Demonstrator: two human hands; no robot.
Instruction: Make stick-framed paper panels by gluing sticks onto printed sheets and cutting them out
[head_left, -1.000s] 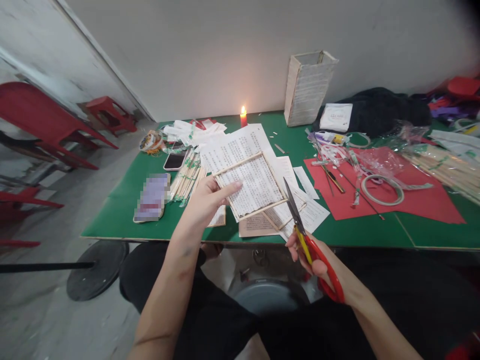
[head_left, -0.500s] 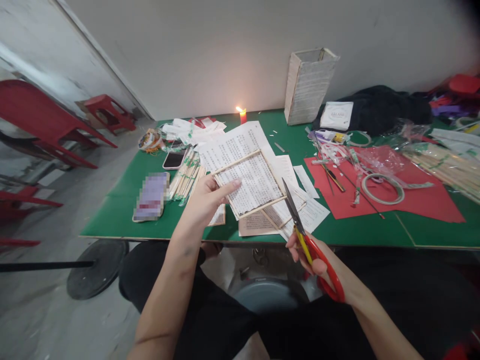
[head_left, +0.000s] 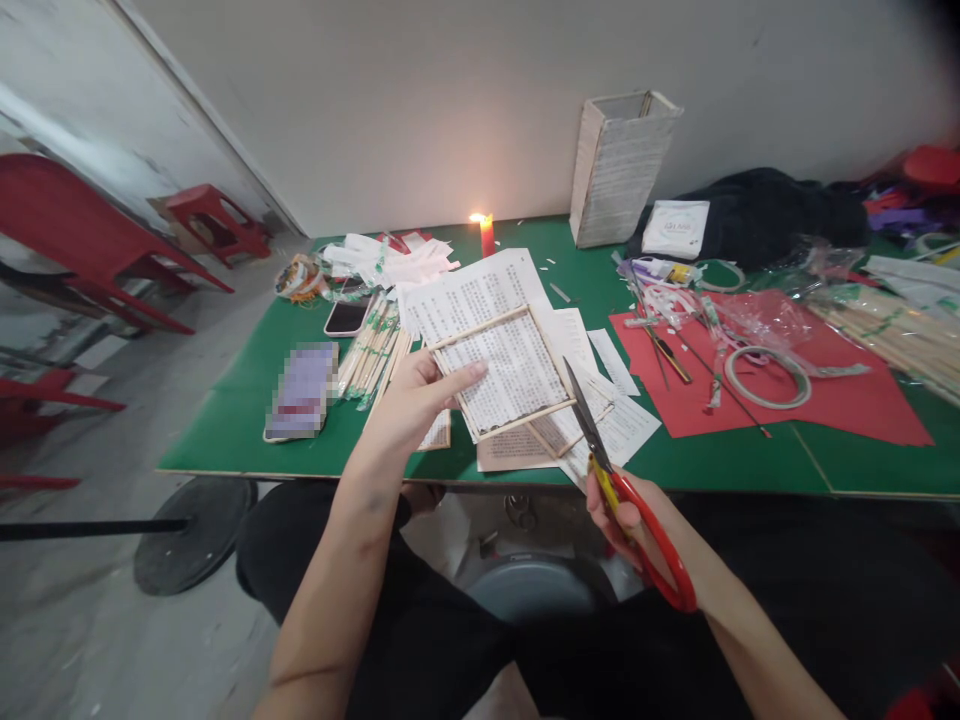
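Pressed-together fingers of the left hand [head_left: 416,405] pinch a wooden-stick frame [head_left: 510,370] with printed paper above the green counter [head_left: 247,425]; the right hand's [head_left: 628,520] fingers curl around red-handled scissors [head_left: 660,560]. Both forearms angle forward; a red plastic stool [head_left: 214,220] stands on the concrete floor [head_left: 82,610].

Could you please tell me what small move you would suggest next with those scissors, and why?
I would probably open the red-handled scissors in the right hand slightly and snip the sheet's lower corner. Their closed tips sit near the stick frame held by the left hand, and the printed sheet seems to overhang there.
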